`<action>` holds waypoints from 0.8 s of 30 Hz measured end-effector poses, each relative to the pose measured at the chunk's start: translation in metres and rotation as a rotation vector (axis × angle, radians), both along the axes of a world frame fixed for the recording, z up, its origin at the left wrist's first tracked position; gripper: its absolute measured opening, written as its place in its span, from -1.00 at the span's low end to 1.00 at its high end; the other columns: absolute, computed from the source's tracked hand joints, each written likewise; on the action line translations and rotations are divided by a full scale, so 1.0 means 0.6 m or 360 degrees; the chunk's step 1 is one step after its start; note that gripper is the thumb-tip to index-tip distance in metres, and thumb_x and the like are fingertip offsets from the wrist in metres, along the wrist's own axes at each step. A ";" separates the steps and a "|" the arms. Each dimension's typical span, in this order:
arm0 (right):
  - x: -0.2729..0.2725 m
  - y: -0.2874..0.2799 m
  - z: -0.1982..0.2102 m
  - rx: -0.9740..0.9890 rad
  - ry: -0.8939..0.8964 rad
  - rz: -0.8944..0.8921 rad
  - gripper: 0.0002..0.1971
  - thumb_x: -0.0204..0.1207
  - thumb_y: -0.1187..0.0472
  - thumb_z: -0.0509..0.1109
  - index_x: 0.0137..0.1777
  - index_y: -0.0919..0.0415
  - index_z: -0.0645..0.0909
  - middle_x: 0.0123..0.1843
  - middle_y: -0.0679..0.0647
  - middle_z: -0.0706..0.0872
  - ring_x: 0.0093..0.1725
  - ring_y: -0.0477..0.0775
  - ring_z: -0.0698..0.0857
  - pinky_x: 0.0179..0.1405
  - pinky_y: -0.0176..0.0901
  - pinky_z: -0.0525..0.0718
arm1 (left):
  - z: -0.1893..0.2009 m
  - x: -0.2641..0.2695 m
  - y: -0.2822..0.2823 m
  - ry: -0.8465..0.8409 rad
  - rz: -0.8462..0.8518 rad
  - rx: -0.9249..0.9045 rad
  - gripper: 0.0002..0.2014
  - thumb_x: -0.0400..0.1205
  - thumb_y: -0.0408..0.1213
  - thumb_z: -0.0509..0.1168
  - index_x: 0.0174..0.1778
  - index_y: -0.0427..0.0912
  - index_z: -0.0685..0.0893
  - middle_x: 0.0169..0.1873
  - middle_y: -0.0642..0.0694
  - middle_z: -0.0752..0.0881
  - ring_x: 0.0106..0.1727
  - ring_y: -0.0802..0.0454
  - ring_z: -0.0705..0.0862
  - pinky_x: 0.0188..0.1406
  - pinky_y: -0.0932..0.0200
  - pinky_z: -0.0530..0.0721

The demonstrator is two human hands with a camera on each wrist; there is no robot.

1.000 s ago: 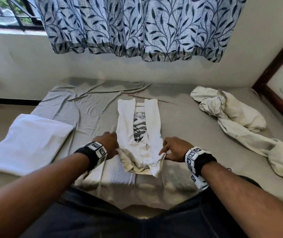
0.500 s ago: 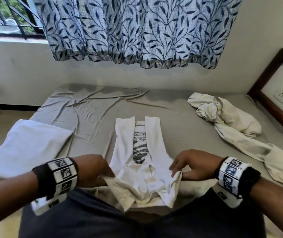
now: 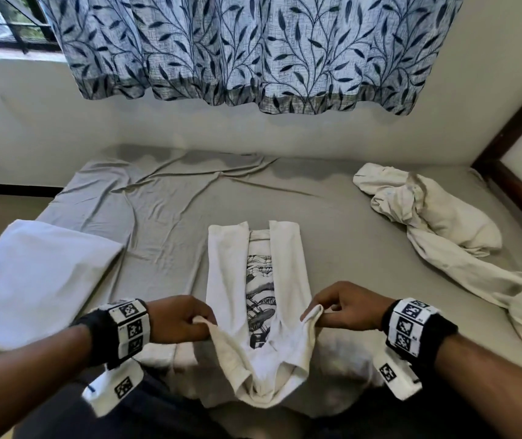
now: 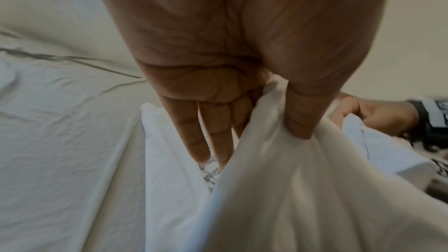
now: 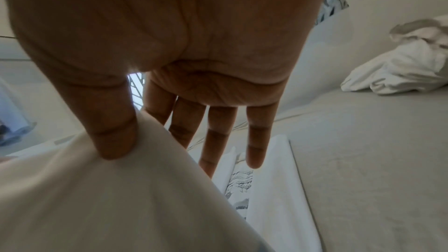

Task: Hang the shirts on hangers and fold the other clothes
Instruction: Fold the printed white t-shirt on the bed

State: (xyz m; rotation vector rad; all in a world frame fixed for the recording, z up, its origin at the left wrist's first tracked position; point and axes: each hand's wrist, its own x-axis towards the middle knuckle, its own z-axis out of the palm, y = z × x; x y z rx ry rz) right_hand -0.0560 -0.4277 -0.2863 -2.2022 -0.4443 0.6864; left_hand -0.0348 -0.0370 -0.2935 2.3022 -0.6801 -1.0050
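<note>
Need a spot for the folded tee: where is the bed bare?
Bare sheet lies between the pillow and the printed tee, and between the tee and the crumpled garment. The near edge, around both hands, is crowded.

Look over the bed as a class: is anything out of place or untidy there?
Yes. A cream garment lies crumpled and twisted at the right side of the bed, not folded. The bedsheet is creased at the far left. The printed T-shirt, pinched by the left hand and right hand, looks neatly folded lengthwise.

left hand (image 3: 179, 319): thumb-finger pinch, raised | right hand (image 3: 346, 307): thumb-finger pinch, raised
</note>
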 end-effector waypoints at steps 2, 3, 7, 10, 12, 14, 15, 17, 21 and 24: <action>0.043 0.005 -0.017 0.0104 0.0066 -0.0046 -0.77 0.58 0.08 0.55 0.18 0.09 0.87 0.08 0.03 0.91 0.20 0.13 0.84 0.33 0.13 0.72 | -0.011 0.041 -0.005 0.0090 0.0098 -0.0159 -0.82 0.64 -0.18 0.39 -0.09 0.27 0.78 -0.20 0.26 0.81 -0.16 0.36 0.70 -0.02 0.30 0.65; 0.071 0.004 -0.031 0.0176 0.0100 -0.0084 -0.77 0.58 0.11 0.55 0.18 0.14 0.87 0.09 0.06 0.91 0.16 0.12 0.85 0.30 0.08 0.72 | -0.017 0.067 -0.009 0.0141 0.0182 -0.0235 -0.86 0.62 -0.15 0.44 -0.09 0.26 0.82 -0.19 0.23 0.82 -0.14 0.34 0.71 -0.01 0.29 0.66; 0.182 -0.001 -0.082 0.0321 0.0273 -0.0437 -0.87 0.63 0.20 0.52 0.12 0.16 0.83 -0.11 0.05 0.79 -0.10 -0.05 0.73 0.01 -0.07 0.75 | -0.064 0.182 -0.029 0.0403 0.0693 -0.0596 -0.40 0.16 0.37 0.68 -0.02 0.07 0.88 -0.16 0.00 0.82 -0.11 0.11 0.76 -0.10 0.14 0.77; 0.267 -0.003 -0.114 0.0406 0.0396 -0.0731 -0.83 0.68 0.23 0.49 0.20 0.25 0.77 -0.17 0.14 0.70 -0.24 0.03 0.70 -0.19 -0.03 0.77 | -0.103 0.278 -0.051 0.0564 0.1102 -0.0738 -0.49 0.29 0.02 0.69 0.02 -0.23 0.78 -0.10 -0.25 0.79 -0.19 -0.04 0.81 -0.15 0.02 0.79; 0.330 -0.002 -0.130 0.0483 0.0377 -0.0918 -0.82 0.68 0.16 0.49 0.18 0.24 0.77 -0.23 0.11 0.73 -0.32 0.02 0.70 -0.32 -0.09 0.75 | -0.126 0.345 -0.067 0.0514 0.1358 -0.0811 -0.72 0.53 -0.18 0.56 0.04 -0.26 0.75 -0.07 -0.31 0.79 -0.25 -0.07 0.82 -0.26 0.03 0.80; 0.401 -0.005 -0.152 0.0489 0.0285 -0.1116 -0.81 0.74 0.09 0.43 0.09 0.20 0.77 -0.27 0.07 0.75 -0.37 0.00 0.71 -0.36 -0.11 0.74 | -0.166 0.421 -0.074 0.0434 0.1661 -0.0843 -0.79 0.70 -0.18 0.46 0.11 -0.26 0.75 0.01 -0.33 0.82 -0.19 -0.14 0.83 -0.24 -0.01 0.82; 0.435 -0.008 -0.172 0.0466 0.0260 -0.1220 -0.81 0.75 0.08 0.42 0.05 0.18 0.77 -0.25 0.08 0.77 -0.35 0.01 0.72 -0.31 -0.06 0.77 | -0.191 0.452 -0.071 0.0407 0.1819 -0.0834 -0.76 0.72 -0.13 0.44 0.15 -0.25 0.74 0.05 -0.31 0.82 -0.12 -0.18 0.82 -0.14 -0.07 0.82; 0.480 -0.014 -0.218 0.0439 0.0306 -0.1346 -0.87 0.73 0.16 0.43 0.08 0.19 0.77 -0.11 0.16 0.84 -0.20 0.11 0.79 -0.07 0.16 0.85 | -0.244 0.487 -0.062 0.0349 0.2024 -0.0661 -0.65 0.67 0.01 0.48 0.19 -0.18 0.74 0.12 -0.29 0.82 0.03 -0.26 0.81 0.09 -0.27 0.81; 0.486 -0.032 -0.325 0.0254 0.0489 -0.1331 -0.90 0.57 0.21 0.53 -0.01 0.23 0.79 0.01 0.31 0.88 -0.09 0.23 0.86 0.10 0.35 0.86 | -0.315 0.458 -0.053 -0.0039 0.1822 -0.0103 -0.57 0.72 0.03 0.39 0.19 -0.33 0.78 0.06 -0.39 0.81 0.10 -0.37 0.79 0.12 -0.20 0.74; 0.430 -0.024 -0.304 0.0343 0.0538 -0.1400 -0.92 0.70 0.31 0.43 -0.02 0.30 0.70 -0.39 0.14 0.64 -0.54 0.03 0.61 -0.47 -0.12 0.67 | -0.323 0.406 -0.045 -0.0024 0.1848 -0.0300 -0.67 0.69 -0.09 0.44 0.17 -0.30 0.81 -0.05 -0.26 0.85 -0.03 -0.24 0.81 0.02 -0.15 0.75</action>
